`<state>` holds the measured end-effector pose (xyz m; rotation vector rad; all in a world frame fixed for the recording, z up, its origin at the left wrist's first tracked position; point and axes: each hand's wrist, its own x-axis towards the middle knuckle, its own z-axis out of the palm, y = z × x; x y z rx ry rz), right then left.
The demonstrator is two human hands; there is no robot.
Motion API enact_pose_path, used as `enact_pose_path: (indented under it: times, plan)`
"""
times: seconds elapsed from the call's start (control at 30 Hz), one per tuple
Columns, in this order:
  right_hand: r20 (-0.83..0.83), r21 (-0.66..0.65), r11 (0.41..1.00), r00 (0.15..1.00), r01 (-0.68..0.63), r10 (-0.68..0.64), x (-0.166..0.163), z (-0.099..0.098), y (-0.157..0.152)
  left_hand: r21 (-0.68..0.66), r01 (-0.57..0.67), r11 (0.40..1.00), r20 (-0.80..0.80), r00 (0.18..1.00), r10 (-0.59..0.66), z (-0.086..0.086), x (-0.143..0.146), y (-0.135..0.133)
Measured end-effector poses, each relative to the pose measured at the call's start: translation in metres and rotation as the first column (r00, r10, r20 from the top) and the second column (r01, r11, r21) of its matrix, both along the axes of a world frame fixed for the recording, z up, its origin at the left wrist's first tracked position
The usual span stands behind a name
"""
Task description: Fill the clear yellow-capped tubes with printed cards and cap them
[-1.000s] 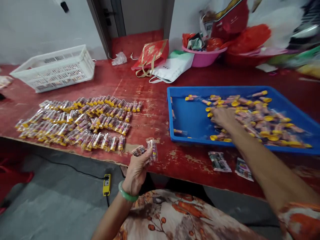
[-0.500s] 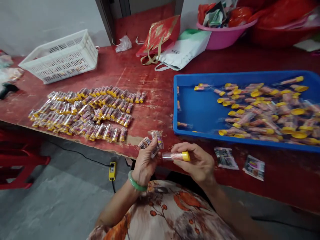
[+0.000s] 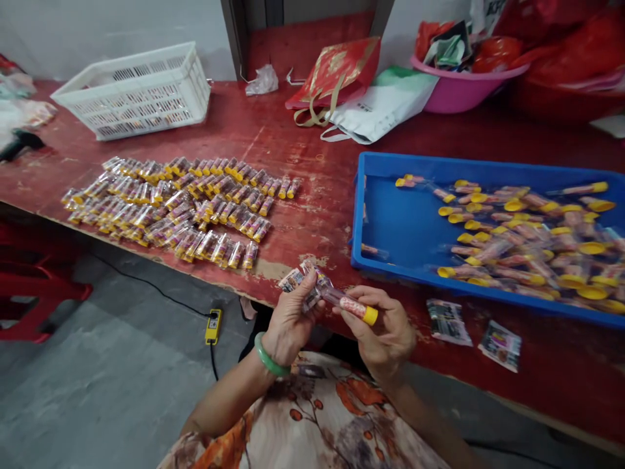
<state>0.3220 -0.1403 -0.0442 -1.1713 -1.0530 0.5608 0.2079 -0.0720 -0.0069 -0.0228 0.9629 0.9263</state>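
Pinching a yellow-capped tube [image 3: 350,305] near its cap [image 3: 371,316] with the right hand [image 3: 385,333]. Clamping printed packets [image 3: 293,280] in the left hand [image 3: 291,320], by the tube's clear end.

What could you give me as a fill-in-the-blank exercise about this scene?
The right hand holds a clear tube with a ____ cap.
The left hand, wearing a ____ bangle, holds small packets.
Many capped tubes lie in the ____ tray.
On the table, nearer the person than the tray, lie ____ loose packets.
Missing words: yellow; green; blue; two.
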Motion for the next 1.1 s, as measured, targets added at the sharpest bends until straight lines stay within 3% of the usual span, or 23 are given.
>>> enact_pose_path:
  times: [0.07, 0.17, 0.23, 0.4, 0.53, 0.6, 0.7, 0.77, 0.97, 1.1]
  plan:
    - [0.012, -0.003, 1.000, 1.000, 0.016, -0.016, -0.002, -0.002, 0.001, 0.002, -0.003, 1.000, -0.011, 1.000, 0.004, 0.000, -0.001, -0.001]
    - [0.205, 0.100, 0.993, 0.975, 0.066, -0.085, -0.004, -0.002, 0.001, 0.018, -0.007, 1.000, -0.034, 0.999, 0.007, 0.000, -0.001, -0.003]
    - [0.281, 0.148, 0.986, 0.952, 0.082, -0.122, -0.006, -0.002, 0.001, 0.076, 0.002, 0.997, -0.030, 1.000, 0.000, -0.001, -0.001, -0.005]
    - [0.286, 0.191, 0.967, 0.933, 0.167, -0.217, -0.015, -0.010, 0.005, 0.269, -0.026, 0.963, -0.038, 0.999, 0.038, -0.003, 0.001, -0.015]
    - [0.406, 0.275, 0.952, 0.881, 0.137, -0.243, -0.016, -0.012, 0.012, 0.370, -0.012, 0.929, -0.075, 0.996, 0.043, -0.005, -0.001, -0.019]
    - [0.435, 0.217, 0.976, 0.893, 0.018, -0.114, -0.010, -0.006, 0.014, 0.373, 0.022, 0.928, -0.106, 0.994, 0.019, -0.005, -0.006, -0.018]
    - [0.307, -0.038, 0.969, 0.920, -0.244, 0.244, 0.004, 0.004, 0.012, 0.377, 0.075, 0.923, -0.140, 0.990, -0.024, -0.004, -0.013, -0.014]
    - [0.231, -0.098, 0.950, 0.922, -0.296, 0.311, 0.011, 0.009, 0.010, 0.376, 0.113, 0.920, -0.127, 0.989, -0.070, -0.004, -0.015, -0.013]
    - [0.451, 0.140, 0.988, 0.893, -0.072, 0.002, 0.004, 0.018, 0.008, 0.389, 0.163, 0.906, -0.094, 0.986, -0.137, -0.002, -0.012, -0.021]
    - [0.436, 0.184, 0.983, 0.898, -0.019, -0.064, -0.003, 0.024, 0.008, 0.434, 0.209, 0.876, -0.122, 0.977, -0.173, 0.000, -0.010, -0.026]
